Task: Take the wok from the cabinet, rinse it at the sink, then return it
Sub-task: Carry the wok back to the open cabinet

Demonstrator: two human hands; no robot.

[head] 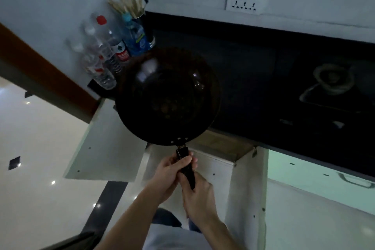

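wok [168, 95] mid-frame, held up by its handle [185, 166], bowl facing the camera, overlapping the dark table [263, 63] edge. Both hands are below it, wrapped round the handle: left hand [170, 172] nearer the bowl, right hand [197, 195] at the handle's end. Open cabinet door [105, 144] lower left of the wok. Bottles [105, 53] upper left, one partly behind the rim. Wok interior too dark to read. Pale shape [332, 81] on the right of the table is unclear.

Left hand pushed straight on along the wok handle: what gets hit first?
Probably the cluster of clear plastic bottles ahead: the left hand grips the black handle, so the round black wok leads, its far rim nearest them. Depth is unclear.
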